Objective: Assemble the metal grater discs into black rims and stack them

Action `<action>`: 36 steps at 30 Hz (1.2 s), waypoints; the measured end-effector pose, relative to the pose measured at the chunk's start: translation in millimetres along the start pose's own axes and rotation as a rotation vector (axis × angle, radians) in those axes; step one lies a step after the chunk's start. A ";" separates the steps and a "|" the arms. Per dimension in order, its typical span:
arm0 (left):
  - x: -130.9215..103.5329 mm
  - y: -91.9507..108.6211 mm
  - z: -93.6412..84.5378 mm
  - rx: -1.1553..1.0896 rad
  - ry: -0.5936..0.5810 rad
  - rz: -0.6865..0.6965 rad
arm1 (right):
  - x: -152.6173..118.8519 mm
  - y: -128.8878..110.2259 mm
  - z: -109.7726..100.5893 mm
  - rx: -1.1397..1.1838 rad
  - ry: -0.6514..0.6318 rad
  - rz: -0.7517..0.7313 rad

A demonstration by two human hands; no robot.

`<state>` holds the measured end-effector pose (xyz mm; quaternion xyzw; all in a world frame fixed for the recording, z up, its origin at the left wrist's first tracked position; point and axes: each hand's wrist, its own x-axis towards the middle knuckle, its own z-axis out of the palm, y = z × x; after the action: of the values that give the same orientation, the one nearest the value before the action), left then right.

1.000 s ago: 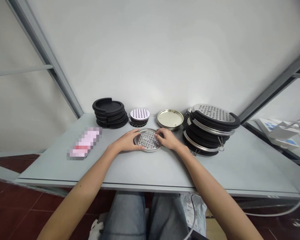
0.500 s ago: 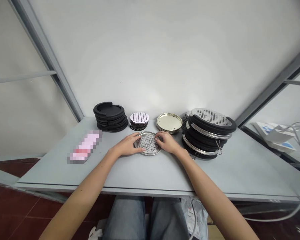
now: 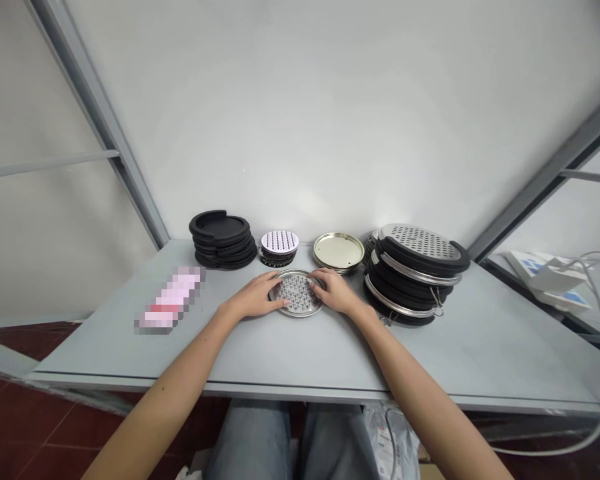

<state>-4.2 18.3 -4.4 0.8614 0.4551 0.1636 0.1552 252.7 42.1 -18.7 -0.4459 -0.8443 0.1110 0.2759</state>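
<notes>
A round metal plate [image 3: 298, 293] with a raised, perforated pattern lies on the grey table in front of me. My left hand [image 3: 258, 295] grips its left rim, thumb on the near side and fingers on the far side. On the right rim, my right hand [image 3: 333, 291] holds on with thumb and fingers bent over the edge. Just behind the plate stand a small stack topped by a pale slotted disc [image 3: 280, 242] and a stack of gold-coloured round trays [image 3: 339, 251].
Black round holders [image 3: 222, 240] are stacked at the back left. A tall, leaning stack of black and silver rings [image 3: 413, 273] stands right of my right hand. A blurred pink object [image 3: 173, 298] lies left. A white cable hangs at the far right.
The whole view has shifted slightly, so the things appear a little lower. Both hands remain on the plate, with the right thumb and fingers slightly moved.
</notes>
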 end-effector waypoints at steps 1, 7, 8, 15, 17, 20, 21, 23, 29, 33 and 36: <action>0.0 -0.1 0.3 0.000 0.003 0.001 | -0.2 0.1 0.2 0.000 0.000 -0.002; -0.3 0.1 0.3 -0.005 0.011 0.001 | -0.8 -0.8 0.2 -0.006 -0.012 -0.005; -0.3 0.3 0.2 -0.004 0.010 0.001 | -0.8 -0.9 0.2 -0.008 -0.014 -0.001; -0.8 0.3 -0.1 -0.015 0.014 -0.003 | -0.9 -0.6 1.5 -0.014 -0.021 0.023; -0.7 -0.1 0.1 -0.016 0.015 -0.002 | -0.9 -1.3 1.3 -0.017 -0.016 0.030; -0.4 -0.2 0.2 -0.011 0.011 0.002 | -0.8 -3.3 -0.2 -0.031 -0.009 0.035; -0.3 -0.1 0.2 -0.010 0.011 0.003 | -0.8 -4.2 -0.9 -0.036 -0.011 0.033; -0.3 0.6 0.1 -0.011 0.014 -0.001 | -0.6 -5.7 -2.0 -0.042 -0.019 0.024; -0.3 4.3 -2.2 -0.005 0.006 -0.009 | -0.6 -7.6 -2.7 -0.047 -0.044 0.019; -0.2 5.3 -3.2 0.010 -0.012 -0.018 | -0.3 -7.2 -3.1 -0.032 -0.066 0.034; -0.3 4.7 -3.1 0.019 -0.020 -0.020 | 0.5 -5.9 -3.3 -0.019 -0.037 0.065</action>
<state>-2.2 15.9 0.3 0.8598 0.4637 0.1491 0.1534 250.3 38.9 -13.2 -0.4735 -0.8352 0.1203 0.2524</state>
